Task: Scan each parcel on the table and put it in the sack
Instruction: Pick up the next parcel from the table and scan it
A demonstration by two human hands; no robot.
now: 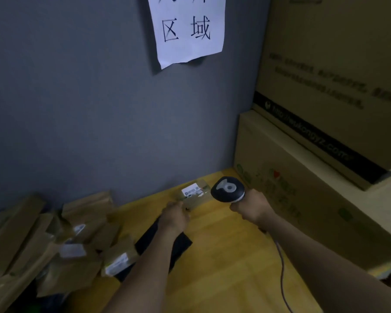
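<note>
The task looks to be in its middle, on the scanning half of one cycle. Just right of the frame's centre the left hand (175, 216) grips the near edge of a flat parcel (196, 199), fingers curled over it. The parcel's far end is tipped toward the grey wall (77, 109), so its white label (192, 191) faces up. Beside it the right hand (252, 207) is wrapped round the handle of a dark scanner (228, 189). The scanner's head sits just to the right of the label and seems aimed across it, and its cable (282, 274) trails down toward the lower right. Whether the label has been read cannot be told, as no beam or light shows. Much is left to do. A loose pile of brown parcels (61, 245) fills the lower left of the frame, several showing white labels, and all of them presumably await scanning. The sack cannot be made out, so how many parcels are already in it is unknown. A black flat item (181, 243) lies on the yellow wooden surface (224, 256) under the left forearm, and what it is cannot be told. Stacked cardboard boxes (325, 109) close off the right side, and a paper sign (187, 30) hangs on the wall at top centre.
</note>
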